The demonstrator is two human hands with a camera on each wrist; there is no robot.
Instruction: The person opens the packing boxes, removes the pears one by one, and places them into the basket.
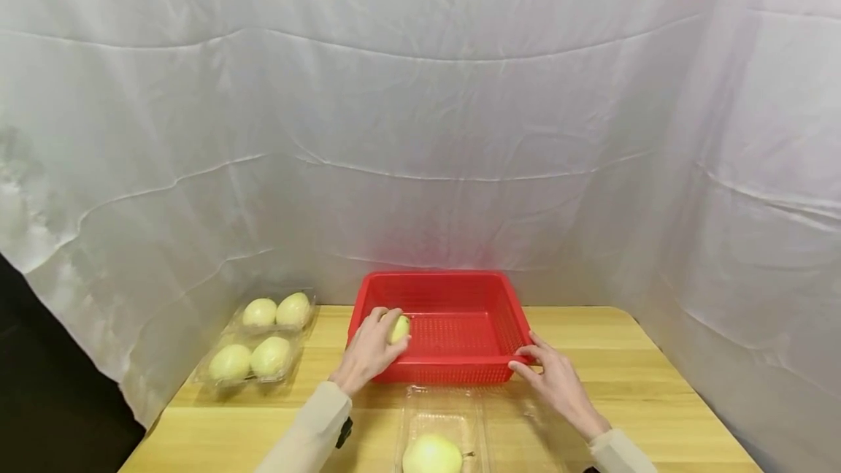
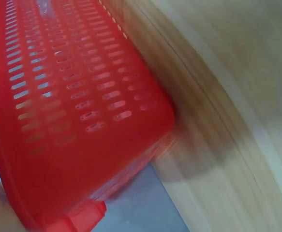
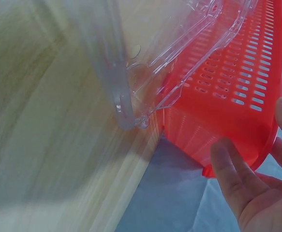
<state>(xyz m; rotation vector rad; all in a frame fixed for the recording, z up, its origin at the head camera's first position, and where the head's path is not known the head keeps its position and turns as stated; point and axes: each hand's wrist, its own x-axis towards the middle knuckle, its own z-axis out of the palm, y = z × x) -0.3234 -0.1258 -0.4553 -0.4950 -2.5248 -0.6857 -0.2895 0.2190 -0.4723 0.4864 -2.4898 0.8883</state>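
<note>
A red plastic basket (image 1: 453, 371) with slotted walls stands at the middle of the table. My left hand (image 1: 371, 347) holds a pale yellow-green pear (image 1: 399, 330) over the basket's left side, fingers curled over the fruit. In the left wrist view only a sliver of that hand shows, beside the basket wall (image 2: 82, 159). At the basket's front right corner, my right hand (image 1: 555, 379) grips the rim, with fingers on both sides of the wall in the right wrist view. Close in front, an open clear plastic clamshell (image 1: 420, 407) holds another pear (image 1: 432, 455) with a dark stem.
Two clear plastic packs at the left each hold two pears, one pair (image 1: 250, 360) nearer and one pair (image 1: 276, 310) farther back. The clamshell's clear lid (image 3: 179, 72) lies against the basket's front. A grey curtain (image 1: 460, 130) hangs behind the wooden table (image 1: 631, 400).
</note>
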